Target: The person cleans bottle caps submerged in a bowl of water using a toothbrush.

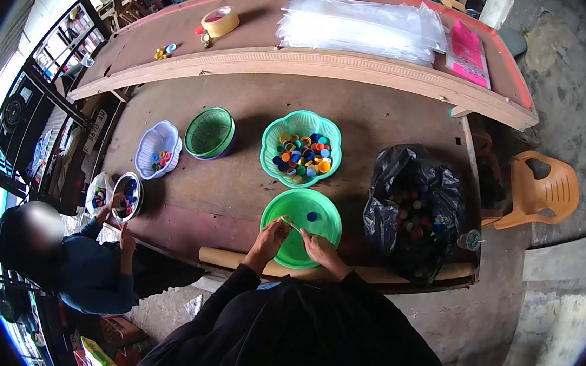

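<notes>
The little blue cap (311,216) lies in my green tub (329,218); I think it's light, hard and a bit slippery, best pinched by its edge. My left hand (271,237) and right hand (318,247) have bent fingers over the tub, but I can't tell if they grip anything. Under it is the brown worktop (215,186).

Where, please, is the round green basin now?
In the head view, the round green basin sits just below the middle, near the front edge of the table, just nearer than the scalloped mint-green basket and left of the black plastic bag.
</notes>
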Demonstrator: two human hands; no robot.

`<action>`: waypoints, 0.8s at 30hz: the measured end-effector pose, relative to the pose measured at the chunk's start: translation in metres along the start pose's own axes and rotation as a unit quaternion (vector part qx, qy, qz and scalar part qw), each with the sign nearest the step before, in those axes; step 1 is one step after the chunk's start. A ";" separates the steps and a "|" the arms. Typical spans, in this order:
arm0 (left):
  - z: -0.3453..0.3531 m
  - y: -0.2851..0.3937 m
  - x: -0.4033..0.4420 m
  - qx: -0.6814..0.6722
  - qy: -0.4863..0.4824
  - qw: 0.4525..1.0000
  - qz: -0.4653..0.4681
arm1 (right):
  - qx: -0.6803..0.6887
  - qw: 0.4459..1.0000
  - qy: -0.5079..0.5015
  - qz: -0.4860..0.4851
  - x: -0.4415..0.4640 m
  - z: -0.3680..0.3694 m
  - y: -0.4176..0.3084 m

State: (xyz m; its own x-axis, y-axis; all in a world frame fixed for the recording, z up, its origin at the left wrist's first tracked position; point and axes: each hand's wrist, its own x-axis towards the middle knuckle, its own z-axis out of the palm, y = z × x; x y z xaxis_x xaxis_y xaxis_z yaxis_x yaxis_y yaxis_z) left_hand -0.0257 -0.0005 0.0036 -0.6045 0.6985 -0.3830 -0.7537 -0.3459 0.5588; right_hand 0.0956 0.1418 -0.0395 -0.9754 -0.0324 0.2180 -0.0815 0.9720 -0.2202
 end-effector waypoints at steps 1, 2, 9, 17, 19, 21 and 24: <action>0.007 -0.002 0.000 0.007 0.008 1.000 0.016 | 0.042 0.999 0.020 0.024 0.003 -0.005 -0.002; 0.012 -0.001 -0.003 0.014 0.019 0.999 0.032 | 0.086 0.994 0.039 0.048 0.005 -0.010 -0.004; 0.008 0.008 -0.009 0.045 0.025 0.999 0.017 | 0.018 0.987 -0.056 0.152 0.012 -0.050 -0.004; 0.000 -0.003 -0.011 0.145 0.054 0.986 0.058 | -0.036 0.983 -0.072 0.162 0.004 -0.032 -0.005; 0.000 -0.001 -0.013 0.174 0.063 0.981 0.054 | -0.044 0.996 -0.032 0.073 0.006 -0.044 -0.014; 0.002 0.002 -0.014 0.199 0.071 0.976 0.051 | -0.037 0.991 -0.064 0.110 0.012 -0.041 -0.014; 0.006 0.007 -0.015 0.241 0.062 0.967 0.045 | -0.006 0.986 -0.027 0.164 0.014 -0.048 -0.010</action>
State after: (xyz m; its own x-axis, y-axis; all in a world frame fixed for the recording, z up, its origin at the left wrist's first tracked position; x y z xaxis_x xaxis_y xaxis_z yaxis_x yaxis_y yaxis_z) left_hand -0.0201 -0.0099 0.0176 -0.7114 0.5878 -0.3853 -0.5064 -0.0485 0.8609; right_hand 0.0922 0.1424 0.0115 -0.9584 0.2719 0.0869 0.2419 0.9352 -0.2587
